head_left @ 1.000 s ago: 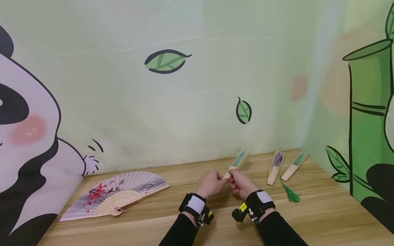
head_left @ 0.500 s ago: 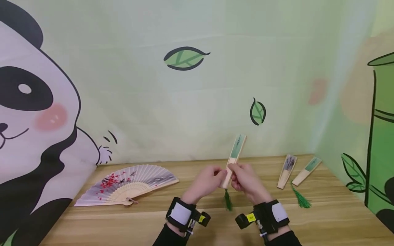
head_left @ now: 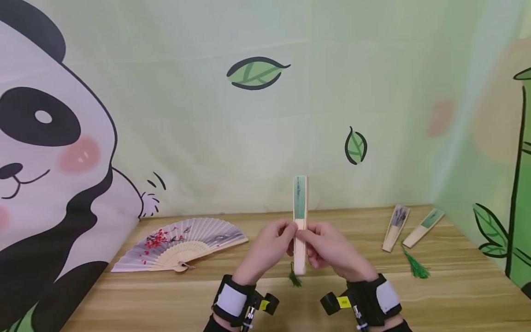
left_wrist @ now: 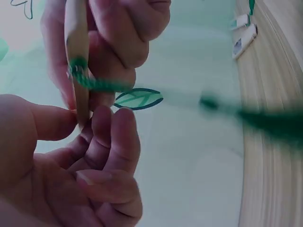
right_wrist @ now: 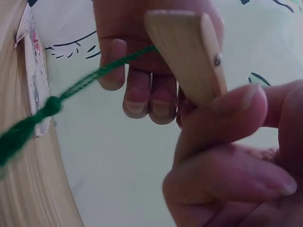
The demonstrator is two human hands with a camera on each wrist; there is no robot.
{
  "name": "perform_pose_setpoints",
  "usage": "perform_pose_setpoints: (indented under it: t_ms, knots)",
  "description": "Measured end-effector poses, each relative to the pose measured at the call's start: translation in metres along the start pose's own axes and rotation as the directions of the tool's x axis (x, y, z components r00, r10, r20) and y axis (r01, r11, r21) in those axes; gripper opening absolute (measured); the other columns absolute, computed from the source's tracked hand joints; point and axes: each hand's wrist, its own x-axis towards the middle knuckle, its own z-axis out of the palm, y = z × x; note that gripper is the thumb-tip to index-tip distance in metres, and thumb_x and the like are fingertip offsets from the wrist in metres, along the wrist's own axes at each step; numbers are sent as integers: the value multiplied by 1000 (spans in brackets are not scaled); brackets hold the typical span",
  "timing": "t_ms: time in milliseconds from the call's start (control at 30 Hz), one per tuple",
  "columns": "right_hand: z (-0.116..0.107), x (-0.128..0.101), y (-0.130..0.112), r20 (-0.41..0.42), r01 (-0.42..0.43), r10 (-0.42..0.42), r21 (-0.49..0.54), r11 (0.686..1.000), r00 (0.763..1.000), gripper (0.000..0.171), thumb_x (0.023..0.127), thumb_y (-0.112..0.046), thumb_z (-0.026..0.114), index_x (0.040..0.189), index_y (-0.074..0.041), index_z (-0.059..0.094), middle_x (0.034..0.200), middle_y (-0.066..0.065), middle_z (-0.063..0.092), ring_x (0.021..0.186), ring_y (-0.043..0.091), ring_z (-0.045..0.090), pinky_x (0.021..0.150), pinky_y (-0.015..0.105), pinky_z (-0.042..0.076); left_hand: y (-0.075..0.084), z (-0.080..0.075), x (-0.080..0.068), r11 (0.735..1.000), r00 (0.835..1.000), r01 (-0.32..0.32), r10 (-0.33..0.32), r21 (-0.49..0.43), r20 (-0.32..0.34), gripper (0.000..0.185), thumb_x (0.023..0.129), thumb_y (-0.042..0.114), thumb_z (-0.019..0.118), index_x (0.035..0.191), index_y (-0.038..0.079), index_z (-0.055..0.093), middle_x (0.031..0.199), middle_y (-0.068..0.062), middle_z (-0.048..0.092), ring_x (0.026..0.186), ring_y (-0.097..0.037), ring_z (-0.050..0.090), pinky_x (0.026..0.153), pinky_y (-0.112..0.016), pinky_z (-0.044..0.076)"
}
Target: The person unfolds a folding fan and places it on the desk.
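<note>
A folded hand fan [head_left: 300,203] with a green cloth panel and pale wooden ribs stands upright between both hands in the head view. My left hand [head_left: 270,246] pinches its left edge between thumb and fingers. From the other side, my right hand [head_left: 333,249] pinches its right edge at about the same height. A green tassel [head_left: 295,276] hangs from the fan's lower end. Close up in the right wrist view, the fan's wooden base [right_wrist: 187,52] shows a small metal rivet, with the tassel cord [right_wrist: 109,68] swinging off it. Fingers behind the fan are partly hidden.
An opened fan [head_left: 182,244] with red blossoms lies on the wooden table [head_left: 166,299] at the left. Two folded fans lie at the right: one with a grey panel [head_left: 396,228] and one green [head_left: 424,227] beside a green tassel [head_left: 416,267]. A printed cloth backdrop [head_left: 199,152] rises behind.
Both hands have lifted the folded fan off its slant and turned it upright, bringing it nearer. Its tassel has come into sight. The head view has shifted left.
</note>
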Motion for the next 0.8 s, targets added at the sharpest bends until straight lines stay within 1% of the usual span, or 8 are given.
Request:
perform_pose_setpoints:
  t_ms: [100, 200, 267, 333, 433, 500, 700, 800]
  knots:
    - [-2, -2, -1, 91, -7, 6, 14, 1000, 996, 32, 103, -22, 51, 109, 8, 58, 63, 0, 48, 45, 7, 43, 42, 16, 35, -1, -2, -2, 998, 1000, 21, -20, -65, 16, 29, 103, 29, 50, 96, 7, 66, 77, -5, 61, 68, -19, 58, 59, -29, 45]
    - [-5, -3, -2, 118, -6, 4, 22, 1000, 993, 34, 103, -25, 52, 112, 8, 58, 63, 1, 48, 46, 8, 43, 42, 17, 37, -1, -2, -4, 990, 998, 53, -50, -132, 27, 29, 103, 31, 51, 100, 7, 66, 78, -6, 59, 66, -18, 55, 54, -25, 40]
    - [-7, -3, -2, 98, 4, -6, 20, 1000, 995, 36, 103, -28, 52, 112, 6, 57, 63, 1, 48, 45, 8, 44, 42, 17, 36, 0, -2, -4, 984, 997, 69, -64, -165, 32, 29, 103, 32, 52, 101, 7, 65, 78, -6, 58, 66, -19, 54, 51, -23, 36]
    - [-7, -1, -3, 54, 20, -20, 17, 1000, 998, 37, 103, -32, 51, 111, 4, 56, 62, 1, 48, 45, 9, 44, 41, 18, 35, 3, -3, -4, 981, 997, 77, -72, -178, 31, 30, 103, 33, 51, 102, 7, 65, 78, -6, 58, 66, -19, 52, 50, -23, 35]
    - [-5, 1, -5, -29, 48, -48, 16, 999, 998, 37, 103, -36, 50, 105, 1, 54, 62, 1, 47, 43, 9, 44, 39, 18, 33, 4, -3, -2, 981, 998, 59, -56, -185, 21, 29, 103, 31, 51, 101, 6, 64, 78, -6, 59, 66, -21, 53, 50, -23, 36]
    - [-3, 2, -5, -67, 56, -54, 26, 998, 996, 37, 102, -36, 51, 101, 0, 54, 62, 2, 46, 43, 10, 44, 39, 19, 33, 4, -2, -1, 980, 999, 51, -49, -191, 15, 28, 103, 30, 51, 101, 5, 63, 78, -6, 59, 66, -19, 54, 50, -22, 36]
    - [-1, 1, -2, -114, 50, -44, 44, 998, 993, 35, 102, -35, 53, 94, -1, 54, 61, 1, 46, 44, 11, 44, 39, 20, 32, -3, -1, -1, 974, 999, 49, -45, -223, 21, 27, 104, 29, 50, 101, 5, 62, 79, -7, 60, 67, -17, 55, 49, -21, 35]
    - [-1, 1, -2, -140, 68, -60, 54, 996, 988, 35, 102, -35, 53, 92, -2, 53, 60, 1, 45, 43, 10, 44, 39, 19, 31, -5, 0, 0, 973, 1000, 25, -24, -230, 4, 28, 104, 31, 49, 103, 6, 62, 79, -7, 60, 68, -18, 55, 49, -21, 35]
